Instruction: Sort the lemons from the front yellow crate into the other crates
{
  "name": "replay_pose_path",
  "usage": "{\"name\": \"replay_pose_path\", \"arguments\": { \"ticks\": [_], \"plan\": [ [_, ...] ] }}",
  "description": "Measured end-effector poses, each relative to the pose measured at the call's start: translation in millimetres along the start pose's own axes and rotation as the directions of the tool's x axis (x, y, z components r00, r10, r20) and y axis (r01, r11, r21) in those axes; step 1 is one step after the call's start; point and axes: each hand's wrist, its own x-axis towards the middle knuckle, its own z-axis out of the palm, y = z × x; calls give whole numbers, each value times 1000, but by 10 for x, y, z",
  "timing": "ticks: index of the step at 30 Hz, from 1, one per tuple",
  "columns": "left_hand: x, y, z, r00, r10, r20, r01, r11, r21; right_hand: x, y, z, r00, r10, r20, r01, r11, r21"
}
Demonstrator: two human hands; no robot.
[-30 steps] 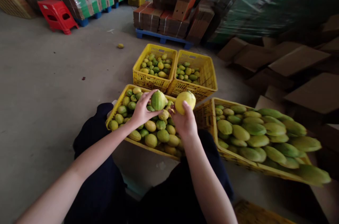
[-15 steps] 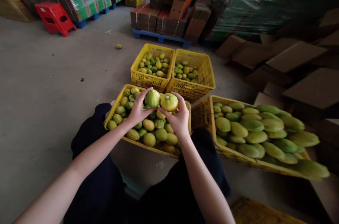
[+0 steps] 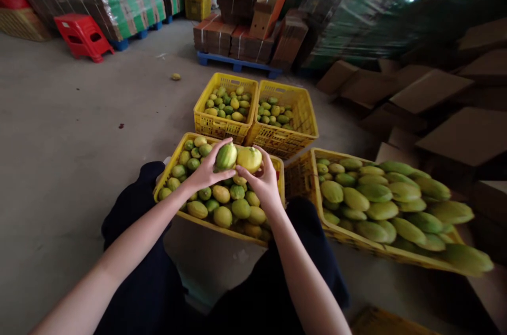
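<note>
My left hand point(image 3: 208, 170) is wrapped round a green-striped papaya point(image 3: 226, 157), thumb below and fingers above. Beside it, my right hand point(image 3: 266, 179) grips a yellower papaya point(image 3: 249, 159) with its stem end tipped upward. Both fruits are held side by side above a yellow crate point(image 3: 180, 146) that stands between my knees. Green and yellow papayas point(image 3: 222, 216) fill this crate, and my hands and forearms hide some of them.
To the right, another yellow crate point(image 3: 315, 187) is heaped with larger papayas point(image 3: 374, 192). Two more crates point(image 3: 225, 124) point(image 3: 287, 139) with fruit stand just beyond. Flattened cartons point(image 3: 431, 91) lie at right; a red stool point(image 3: 84, 36) and a cardboard-laden blue pallet point(image 3: 237, 64) stand farther back.
Both papayas have been turned in my hands, showing more of their sides and less of their stem ends. The view has tilted up slightly.
</note>
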Motion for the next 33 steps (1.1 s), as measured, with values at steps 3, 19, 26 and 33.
{"name": "replay_pose_path", "arguments": {
  "ticks": [3,19,26,33],
  "plan": [
    [4,46,32,979,-197,-56,185,968,-170,24,7,43,982,184,46,-189,964,188],
    [150,167,109,676,-730,99,56,-83,-995,240,381,198,873,427,234,-430,450,783],
    [172,162,136,664,-739,110,93,-64,-994,240,382,214,872,429,234,-431,449,783],
    [173,146,157,676,-728,109,117,-40,-992,232,340,228,881,428,203,-416,495,762]
  ]
}}
